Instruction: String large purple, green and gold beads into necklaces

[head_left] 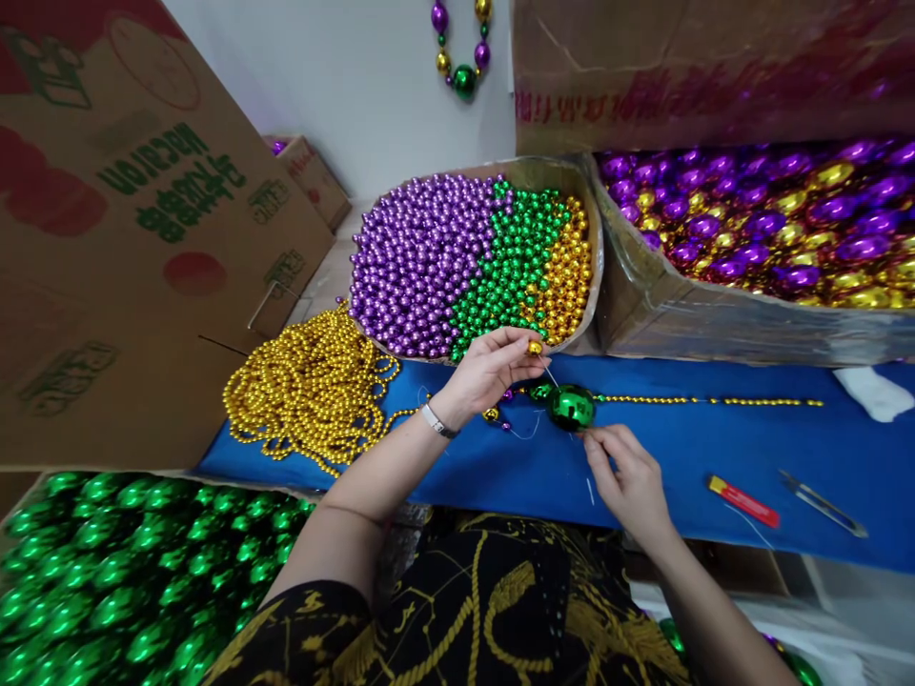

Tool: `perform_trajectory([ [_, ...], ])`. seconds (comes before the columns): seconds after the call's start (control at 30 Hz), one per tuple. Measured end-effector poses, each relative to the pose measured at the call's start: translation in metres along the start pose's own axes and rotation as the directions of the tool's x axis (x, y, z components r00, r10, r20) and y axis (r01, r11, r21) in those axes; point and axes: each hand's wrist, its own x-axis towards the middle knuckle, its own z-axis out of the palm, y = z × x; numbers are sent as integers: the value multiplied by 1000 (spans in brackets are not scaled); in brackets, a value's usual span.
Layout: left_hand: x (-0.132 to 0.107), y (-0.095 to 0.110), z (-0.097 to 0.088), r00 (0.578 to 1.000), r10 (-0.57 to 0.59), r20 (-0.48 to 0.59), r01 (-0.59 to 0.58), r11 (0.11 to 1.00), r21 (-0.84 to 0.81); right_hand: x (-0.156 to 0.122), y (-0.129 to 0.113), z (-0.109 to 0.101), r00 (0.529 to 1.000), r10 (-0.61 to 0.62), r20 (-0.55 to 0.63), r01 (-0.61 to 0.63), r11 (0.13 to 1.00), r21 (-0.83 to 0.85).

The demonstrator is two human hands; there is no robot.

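Note:
Between the thumb and finger of my left hand is a gold bead. A pale thread slants from it down to a large shiny green bead on the blue table. My right hand is pinched at the lower right of that green bead; what its fingertips grip is hidden, perhaps the thread. Just left of the large bead lie a smaller green bead, a gold bead and small purple beads. A thin gold bead strand stretches off to the right.
Behind my hands stands a box of purple, green and gold beads. Gold bead strands are heaped at left. A red and yellow packet and silver snips lie at right. Large green beads fill a lower-left box.

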Motion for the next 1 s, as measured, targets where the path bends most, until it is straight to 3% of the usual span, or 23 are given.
perform_trajectory([
  [0.2,-6,-2,5,986,147,80,-163,953,257,-4,8,4,999,27,-29,-27,999,-34],
  [0.3,-9,-7,11,977,125,173,-186,895,405,-8,17,10,993,118,-13,-118,993,-11],
  [0.4,-11,-17,16,964,80,255,-201,844,498,-16,30,18,970,237,48,-240,967,87],
  [0.5,-12,-26,18,924,162,348,-349,730,587,-25,44,22,947,279,158,-303,940,155],
  [0.57,-14,-28,20,894,202,399,-433,613,660,-25,50,18,947,257,193,-283,951,120],
  [0.63,-16,-26,24,882,227,413,-469,526,710,-21,52,11,960,234,152,-245,968,56],
  [0.7,-17,-21,32,870,258,420,-492,498,714,-13,46,4,974,207,92,-211,977,33],
  [0.77,-14,-14,43,863,255,436,-501,540,676,-3,37,-1,986,157,55,-161,985,66],
  [0.83,-6,-4,58,866,207,455,-479,606,635,6,28,-2,992,125,25,-127,982,137],
  [0.9,10,9,73,843,121,525,-470,643,605,11,23,-3,987,158,-36,-146,965,220],
  [0.97,38,25,88,791,109,601,-540,586,604,12,23,-4,971,225,-84,-192,936,295],
  [1.0,56,33,96,767,141,626,-600,506,620,12,24,-6,964,245,-101,-202,927,317],
])
